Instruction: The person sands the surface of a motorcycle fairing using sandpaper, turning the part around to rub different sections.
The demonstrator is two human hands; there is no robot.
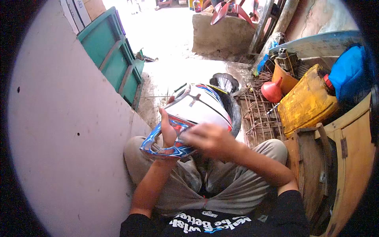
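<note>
Partly hidden, left hand holding helmet, right hand blurred, its grip impossible to tell

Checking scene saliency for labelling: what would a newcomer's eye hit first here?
Probably the white helmet with blue-and-red graphics at centre, the left hand at its blue-swirled end and the motion-blurred right hand close by. Next, at right, the dirty yellow jerrycan, with a red funnel just left of it. Then the green panel at upper left.
</note>
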